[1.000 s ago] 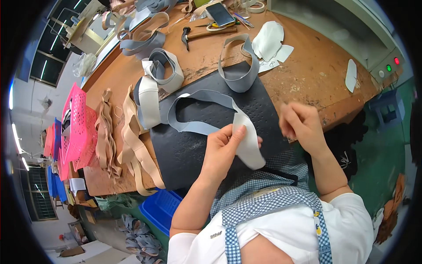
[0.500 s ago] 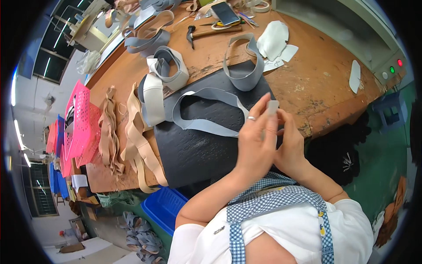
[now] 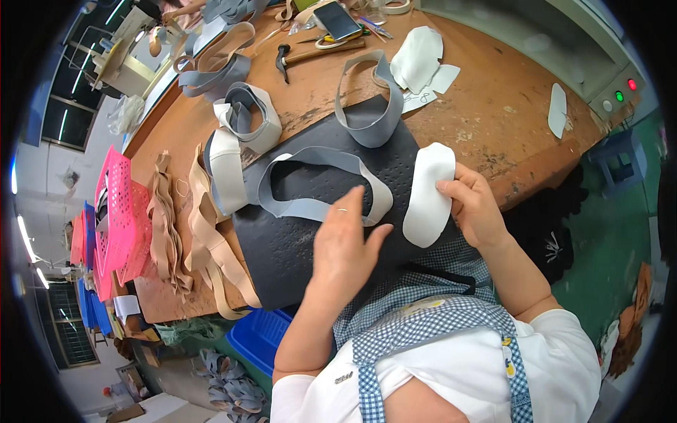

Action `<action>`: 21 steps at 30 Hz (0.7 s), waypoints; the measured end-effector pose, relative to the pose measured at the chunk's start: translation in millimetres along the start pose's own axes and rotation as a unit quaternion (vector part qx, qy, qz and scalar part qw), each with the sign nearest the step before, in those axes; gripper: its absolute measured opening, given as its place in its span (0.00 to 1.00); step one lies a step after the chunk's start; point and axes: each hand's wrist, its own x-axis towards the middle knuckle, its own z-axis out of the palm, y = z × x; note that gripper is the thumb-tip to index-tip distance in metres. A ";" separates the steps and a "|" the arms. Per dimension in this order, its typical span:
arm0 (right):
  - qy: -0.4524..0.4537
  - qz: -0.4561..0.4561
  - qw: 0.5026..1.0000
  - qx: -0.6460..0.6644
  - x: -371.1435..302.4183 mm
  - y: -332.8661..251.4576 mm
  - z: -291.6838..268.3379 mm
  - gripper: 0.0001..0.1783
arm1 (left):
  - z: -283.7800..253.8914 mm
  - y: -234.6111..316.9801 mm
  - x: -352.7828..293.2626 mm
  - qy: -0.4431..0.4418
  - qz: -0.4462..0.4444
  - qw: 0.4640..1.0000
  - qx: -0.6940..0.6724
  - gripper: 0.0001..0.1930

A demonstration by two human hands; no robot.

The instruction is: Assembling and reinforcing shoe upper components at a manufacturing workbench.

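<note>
My right hand (image 3: pixel 474 204) pinches a long white rounded piece (image 3: pixel 430 189) by its edge between thumb and fingers. That piece hangs over the right edge of a black pitted mat (image 3: pixel 282 257). My left hand (image 3: pixel 347 236), with a ring on one finger, has its thumb and fingers apart and is empty. It reaches over the near side of a grey-blue strip loop (image 3: pixel 300 156) with a pale end; whether it touches the strip cannot be made out. Another grey loop (image 3: pixel 370 130) stands on the far end of the mat.
Rolled grey-and-white strips (image 3: pixel 259 127) and beige strips (image 3: pixel 211 243) lie left of the mat. A hammer (image 3: pixel 321 55), a phone (image 3: pixel 337 21) and white pieces (image 3: pixel 417 60) are at the back. A pink basket (image 3: pixel 120 218) stands left; a blue crate (image 3: pixel 257 338) is below the table edge.
My hands were together at the mat's right edge and have separated. The left moved left toward the loop; the right now shows the white piece broadside, where before only a small pale end showed.
</note>
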 end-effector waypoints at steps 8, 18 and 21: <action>-0.050 -0.039 0.995 -0.079 4.9 10.7 22.8 0.21 | 1.5 -17.8 1.2 -0.019 -0.162 0.971 -0.176 0.13; -0.102 -0.123 0.976 -0.148 11.0 14.4 60.2 0.20 | -16.5 -24.4 3.2 -0.065 -0.221 0.839 -0.493 0.17; -0.107 -0.137 0.970 -0.168 14.4 15.4 64.0 0.19 | -10.1 -21.0 2.5 -0.053 -0.229 0.816 -0.528 0.17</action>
